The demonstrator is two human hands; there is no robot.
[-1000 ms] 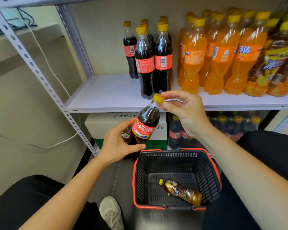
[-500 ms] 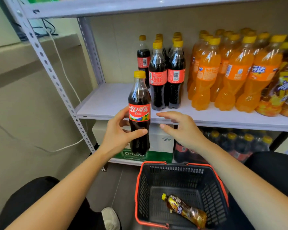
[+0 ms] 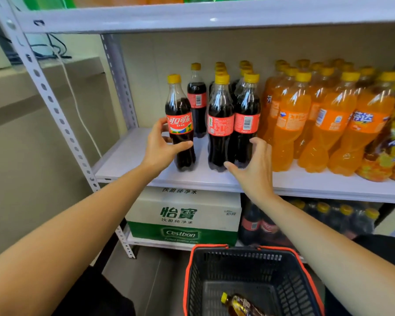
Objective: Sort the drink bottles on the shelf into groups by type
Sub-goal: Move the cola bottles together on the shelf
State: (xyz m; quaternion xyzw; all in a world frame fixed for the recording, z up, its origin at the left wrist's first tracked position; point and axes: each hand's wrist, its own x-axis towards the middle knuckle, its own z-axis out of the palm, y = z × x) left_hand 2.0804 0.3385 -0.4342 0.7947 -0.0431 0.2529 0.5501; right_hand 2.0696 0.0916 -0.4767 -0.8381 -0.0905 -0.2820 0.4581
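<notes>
Cola bottle [image 3: 180,124] upright on the shelf [image 3: 132,160], left grip [image 3: 160,147] wrapped round it. Good there?
— Nudge it flush against the other colas [image 3: 221,124]; right grip [image 3: 255,169], wide and empty, can steady them.

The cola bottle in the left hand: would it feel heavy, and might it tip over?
Probably heavy for its size: the cola bottle looks nearly full. It is tall and narrow, so a nudge could likely topple it. Its smooth plastic may be slippery.

White shelf [image 3: 135,156], cola bottles [image 3: 220,124], orange soda bottles [image 3: 290,124]
</notes>
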